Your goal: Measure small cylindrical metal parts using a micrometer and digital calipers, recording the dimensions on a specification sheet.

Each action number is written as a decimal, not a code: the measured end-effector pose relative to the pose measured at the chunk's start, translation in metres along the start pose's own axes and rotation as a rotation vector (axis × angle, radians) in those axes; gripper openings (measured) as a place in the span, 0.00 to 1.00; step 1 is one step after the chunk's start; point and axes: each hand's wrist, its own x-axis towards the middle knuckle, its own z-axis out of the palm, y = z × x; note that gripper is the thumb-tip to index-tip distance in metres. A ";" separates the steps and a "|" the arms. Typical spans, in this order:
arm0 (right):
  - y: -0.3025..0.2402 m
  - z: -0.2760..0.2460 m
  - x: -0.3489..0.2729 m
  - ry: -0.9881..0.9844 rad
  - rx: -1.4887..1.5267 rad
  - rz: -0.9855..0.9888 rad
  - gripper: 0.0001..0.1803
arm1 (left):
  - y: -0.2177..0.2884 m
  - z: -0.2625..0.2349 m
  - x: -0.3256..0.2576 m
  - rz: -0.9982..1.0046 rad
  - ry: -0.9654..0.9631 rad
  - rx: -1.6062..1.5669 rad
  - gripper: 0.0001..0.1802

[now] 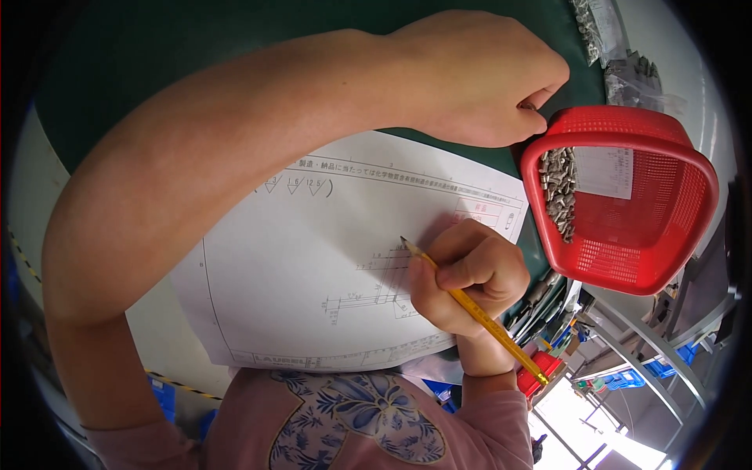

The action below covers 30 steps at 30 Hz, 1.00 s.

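A white sheet with a technical drawing (298,235) lies in front of me on the green table top (258,35). Over its right part, my right hand (470,274) is closed round a yellow pencil (487,321), whose dark tip is over or on the paper near the drawn lines. My left arm reaches across the sheet's far side, and my left hand (486,82) is curled closed beside a red plastic basket (619,139). Whatever its fingers hold is hidden. Small silvery metal parts (558,192) are heaped along the basket's left side, next to a white paper label (607,174).
Clear plastic bags (601,31) of small parts lie beyond the basket, with another crumpled bag (636,82) nearer it. Several tools (540,301) lie below the basket. A smaller red container (540,370) and metal racking (634,321) with blue bins (670,360) stand at lower right.
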 end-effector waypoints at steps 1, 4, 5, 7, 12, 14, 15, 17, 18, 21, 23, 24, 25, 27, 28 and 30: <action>-0.001 0.000 0.001 -0.007 -0.008 0.007 0.17 | -0.001 -0.008 0.005 -0.020 -0.118 -0.082 0.09; -0.001 0.000 0.000 -0.013 -0.021 0.015 0.17 | 0.001 -0.014 0.008 -0.047 -0.246 -0.164 0.09; -0.001 0.000 0.000 -0.013 -0.027 0.015 0.17 | 0.000 -0.014 0.008 -0.055 -0.255 -0.163 0.08; -0.001 0.000 0.000 -0.016 -0.021 0.009 0.17 | -0.001 -0.013 0.007 -0.035 -0.235 -0.164 0.08; 0.000 -0.001 0.000 -0.012 0.007 0.001 0.17 | 0.000 -0.015 0.008 -0.062 -0.255 -0.172 0.09; -0.002 0.000 0.000 -0.005 -0.035 0.022 0.17 | 0.000 -0.015 0.008 -0.057 -0.257 -0.181 0.09; -0.002 0.000 0.000 -0.005 -0.035 0.022 0.17 | -0.001 -0.014 0.008 -0.057 -0.257 -0.181 0.09; -0.002 -0.001 0.001 -0.018 -0.038 0.033 0.17 | -0.004 -0.010 0.006 0.009 -0.186 -0.162 0.09; -0.002 -0.001 0.001 -0.019 -0.037 0.032 0.17 | -0.005 -0.005 0.004 0.009 -0.185 -0.161 0.09; -0.002 -0.001 0.001 -0.033 -0.043 0.011 0.17 | -0.004 0.006 -0.002 0.002 0.003 0.009 0.08; -0.002 -0.001 0.001 -0.033 -0.048 0.008 0.17 | -0.004 0.007 -0.001 0.006 0.006 0.013 0.08; -0.002 -0.001 0.000 -0.033 -0.048 0.008 0.17 | -0.004 0.007 -0.001 0.006 0.007 0.014 0.08; -0.002 0.000 0.000 -0.024 -0.052 0.006 0.17 | -0.004 0.007 -0.002 -0.003 0.001 0.009 0.08; -0.001 0.000 0.000 -0.015 -0.057 0.005 0.17 | -0.004 0.006 -0.002 -0.012 -0.004 0.004 0.08; -0.001 0.000 0.000 -0.010 -0.043 0.007 0.17 | -0.004 0.006 -0.002 -0.018 -0.008 0.003 0.08; -0.001 0.000 0.000 -0.005 -0.031 0.010 0.17 | -0.004 0.006 -0.002 -0.023 -0.011 0.002 0.08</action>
